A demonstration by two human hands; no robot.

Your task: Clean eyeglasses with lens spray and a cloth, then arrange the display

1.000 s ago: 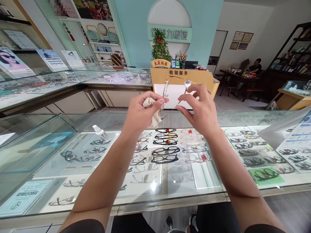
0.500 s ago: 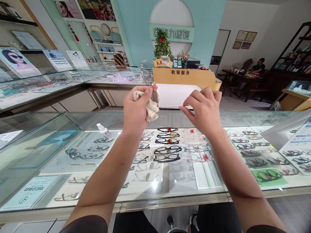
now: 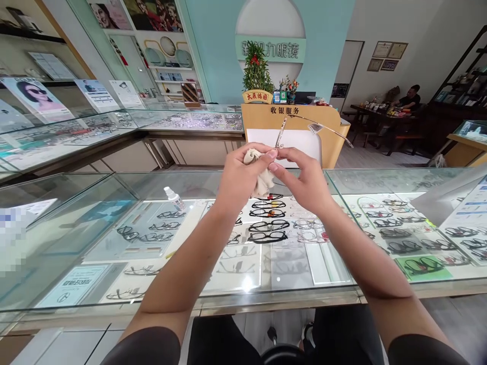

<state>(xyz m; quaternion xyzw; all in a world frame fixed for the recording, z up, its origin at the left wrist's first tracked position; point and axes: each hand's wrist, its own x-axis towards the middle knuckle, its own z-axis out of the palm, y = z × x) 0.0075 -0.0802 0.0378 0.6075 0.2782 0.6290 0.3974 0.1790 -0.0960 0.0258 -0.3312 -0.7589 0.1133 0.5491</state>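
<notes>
A pair of thin-framed eyeglasses (image 3: 281,133) is held up above the glass counter, one temple reaching out to the upper right with a small tag (image 3: 315,128) on it. My left hand (image 3: 239,177) is closed around a crumpled beige cloth (image 3: 263,185) and pinches the frame with its thumb and fingers. Touching it from the right, my right hand (image 3: 306,185) has thumb and forefinger closed at the same part of the frame. The fingers and cloth hide the lenses and the exact grip points.
Below my hands is a glass display counter (image 3: 213,299) with rows of eyeglasses (image 3: 268,225) inside. A white spray bottle (image 3: 174,198) stands to the left. Beyond are a wooden cashier desk (image 3: 331,124), further glass cases, and a person (image 3: 411,99) seated at a far table.
My right hand has moved left to meet my left hand at the frame. The eyeglasses have turned, so a temple now points up and right. My left hand has shifted slightly right.
</notes>
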